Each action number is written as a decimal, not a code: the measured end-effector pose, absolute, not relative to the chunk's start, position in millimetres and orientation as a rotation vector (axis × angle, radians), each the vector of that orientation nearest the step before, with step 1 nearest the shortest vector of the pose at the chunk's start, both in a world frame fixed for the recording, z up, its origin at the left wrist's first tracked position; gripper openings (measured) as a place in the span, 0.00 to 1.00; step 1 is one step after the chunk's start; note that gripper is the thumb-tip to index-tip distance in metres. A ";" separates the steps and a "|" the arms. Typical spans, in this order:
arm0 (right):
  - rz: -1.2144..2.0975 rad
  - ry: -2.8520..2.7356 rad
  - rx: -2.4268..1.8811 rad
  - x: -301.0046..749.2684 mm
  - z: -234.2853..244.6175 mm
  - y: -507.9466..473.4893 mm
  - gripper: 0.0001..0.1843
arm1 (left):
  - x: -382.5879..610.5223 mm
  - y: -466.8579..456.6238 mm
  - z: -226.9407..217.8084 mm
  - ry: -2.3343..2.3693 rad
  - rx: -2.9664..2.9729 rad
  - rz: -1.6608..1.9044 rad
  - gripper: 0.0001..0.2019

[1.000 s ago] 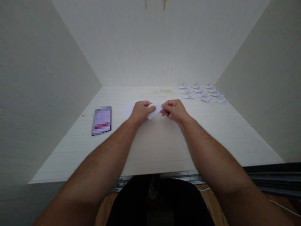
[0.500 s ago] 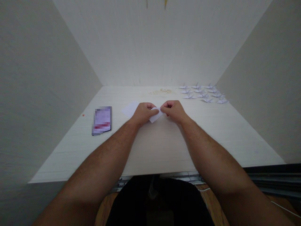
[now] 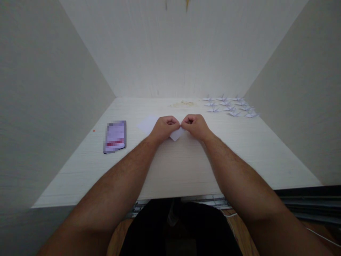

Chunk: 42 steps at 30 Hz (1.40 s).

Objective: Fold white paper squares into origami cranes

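Note:
Between my hands is a small piece of folded white paper (image 3: pixel 176 135), its pointed lower corner showing beneath my fingers. My left hand (image 3: pixel 167 127) pinches it from the left, thumb against the curled fingers. From the right, my right hand (image 3: pixel 195 125) pinches its upper edge, the thumb tip touching or nearly touching the left thumb. My fingers hide the upper part of the paper. More white paper (image 3: pixel 146 124) lies flat on the table just left of my left hand, partly covered by it.
Several folded white paper cranes (image 3: pixel 229 106) stand in rows at the back right of the white table (image 3: pixel 181 170). A tablet-like device (image 3: pixel 115 137) with a blurred screen lies at the left, and a small orange bit (image 3: pixel 93 131) is near the left wall. Panels enclose the back and sides.
Both thumbs have come together over the top of the folded paper, closing the gap between my hands. The paper's lower corner has shifted slightly down.

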State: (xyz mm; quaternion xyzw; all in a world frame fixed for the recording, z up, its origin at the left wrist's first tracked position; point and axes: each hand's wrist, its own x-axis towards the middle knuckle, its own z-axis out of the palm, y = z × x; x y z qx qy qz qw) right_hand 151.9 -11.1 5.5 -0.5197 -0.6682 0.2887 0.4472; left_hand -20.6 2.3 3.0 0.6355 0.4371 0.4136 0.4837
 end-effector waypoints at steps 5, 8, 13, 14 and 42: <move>0.720 -1.636 -1.280 150.7 7.5 -12.6 0.06 | -20.7 5.5 -0.6 1.061 1.506 1.051 0.09; 0.720 -1.632 -1.290 150.7 8.6 -12.9 0.06 | -20.6 6.0 -0.2 1.079 1.487 1.046 0.08; 0.632 -1.669 -1.298 150.3 5.4 -11.5 0.05 | -22.1 6.4 1.2 1.161 1.637 1.027 0.06; 0.609 -1.685 -1.306 149.8 4.7 -11.5 0.05 | -22.3 6.1 1.8 1.179 1.699 1.029 0.06; 0.739 -1.502 -1.290 151.1 11.4 -11.9 0.11 | -16.1 2.3 6.2 1.168 1.561 1.183 0.08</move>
